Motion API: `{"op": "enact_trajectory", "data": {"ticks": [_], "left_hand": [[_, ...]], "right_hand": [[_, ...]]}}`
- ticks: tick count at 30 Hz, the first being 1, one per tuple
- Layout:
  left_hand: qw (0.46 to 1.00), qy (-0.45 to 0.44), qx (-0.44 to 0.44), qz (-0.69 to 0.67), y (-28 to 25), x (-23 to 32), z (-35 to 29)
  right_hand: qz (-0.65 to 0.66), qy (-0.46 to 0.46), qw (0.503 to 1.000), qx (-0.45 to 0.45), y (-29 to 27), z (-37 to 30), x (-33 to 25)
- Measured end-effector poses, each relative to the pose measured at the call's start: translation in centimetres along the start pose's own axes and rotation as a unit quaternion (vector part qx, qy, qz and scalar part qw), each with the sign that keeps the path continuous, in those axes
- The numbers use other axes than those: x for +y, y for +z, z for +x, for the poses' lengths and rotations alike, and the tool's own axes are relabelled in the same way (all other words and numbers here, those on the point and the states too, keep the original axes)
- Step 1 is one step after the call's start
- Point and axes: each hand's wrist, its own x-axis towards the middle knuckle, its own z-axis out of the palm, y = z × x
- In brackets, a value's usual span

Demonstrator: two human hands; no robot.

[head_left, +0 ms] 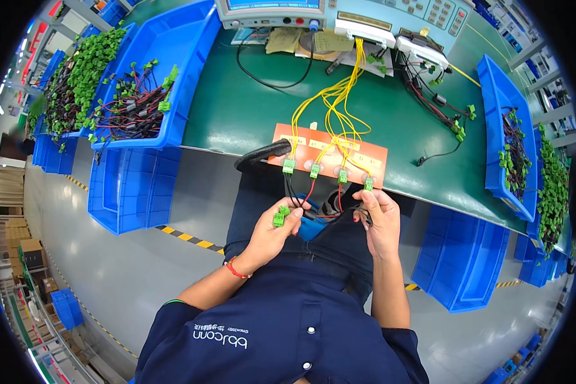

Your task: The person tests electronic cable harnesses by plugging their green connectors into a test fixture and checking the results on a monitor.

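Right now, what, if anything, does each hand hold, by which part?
The right hand grips the rightmost green connector on the orange board by its lower end. The left hand holds another green connector; exactly where is unclear.

Glossy green tabletop (227, 118), smooth blue plastic bins (131, 185), matt orange board (328, 170), green plastic connectors (288, 166), matt cloth shirt (272, 313)
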Motion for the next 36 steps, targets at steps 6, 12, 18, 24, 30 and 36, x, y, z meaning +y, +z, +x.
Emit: {"op": "enact_trajectory", "data": {"ticks": [6,12,18,24,30,36], "left_hand": [[0.999,0.003,0.033,-0.023,-0.8,0.5,-0.3],[0.996,0.011,0.072,-0.044,-1.4,1.3,0.5],[0.997,0.018,0.054,-0.045,-1.0,1.4,1.1],[0.998,0.011,0.043,-0.044,-0.6,1.0,0.7],[0.999,-0.014,-0.031,-0.035,0.0,-0.4,-0.1],[0.99,-0.074,-0.065,-0.105,0.3,-0.2,0.0]], "right_hand": [[0.015,0.003,1.0,0.013,-0.5,-1.9,0.9],[0.092,-0.02,0.994,0.063,-3.5,-2.9,3.3],[0.148,-0.113,0.98,0.065,-4.3,-2.2,1.9],[-0.036,-0.088,0.995,0.02,-2.7,-1.4,4.1],[-0.199,-0.075,0.955,-0.207,1.1,-1.3,6.3],[-0.249,-0.028,0.914,-0.32,1.6,-1.9,6.8]]}}
